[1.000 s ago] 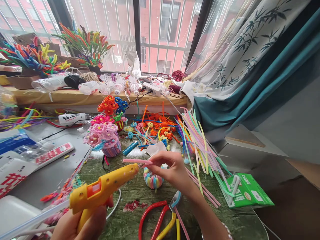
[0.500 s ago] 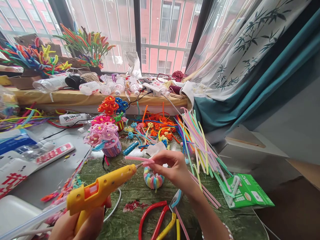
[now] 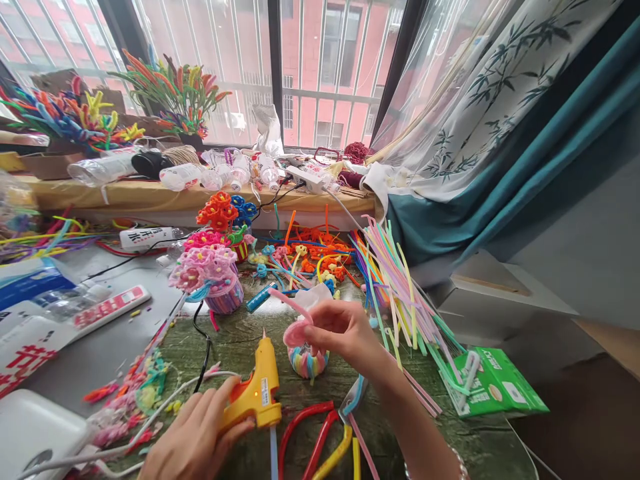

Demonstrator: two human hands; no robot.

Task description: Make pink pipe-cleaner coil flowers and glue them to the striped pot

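My left hand (image 3: pixel 203 423) is closed round the handle of a yellow glue gun (image 3: pixel 266 383), which lies on its side at the tabletop with its nozzle pointing away from me. A clear glue stick (image 3: pixel 273 450) sticks out of its back end. In my right hand (image 3: pixel 345 337), thumb and fingers pinch a pink pipe cleaner (image 3: pixel 295 331), coiled flat at one end with a straight tail. Just below it stands a small round pot (image 3: pixel 309 363) wrapped in pastel pipe cleaners, partly hidden by the coil and hand. Red- and yellow-handled pliers (image 3: pixel 325 437) lie in front.
Pastel pipe cleaners (image 3: pixel 395 287) lie bundled at the right beside a green box (image 3: pixel 500 383). A pot of pink pipe-cleaner flowers (image 3: pixel 225 290) stands at centre left. A blue glue-stick-sized tube (image 3: pixel 261 297) lies near it. A white cord (image 3: pixel 165 400) and black cable cross the left side.
My left hand has lowered the glue gun to the table and turned it, nozzle away from me. In my right hand the pink pipe cleaner has tilted, so its coil now faces me.
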